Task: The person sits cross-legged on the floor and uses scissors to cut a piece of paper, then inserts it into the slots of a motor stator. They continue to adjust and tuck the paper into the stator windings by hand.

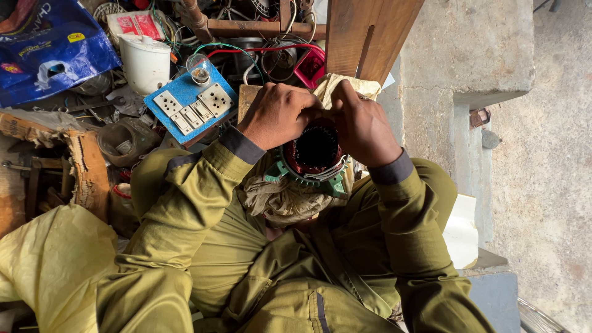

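Clutter surrounds both hands (320,117) gripping motor stator (314,154).

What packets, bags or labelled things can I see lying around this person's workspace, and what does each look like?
Blue plastic bag: top left corner, crumpled, blue with white and yellow print.
Small packet: top, right of the bag, flat, white with red panels.
White tub: below the packet, round, plain, no visible label.
No screens or signs in view.
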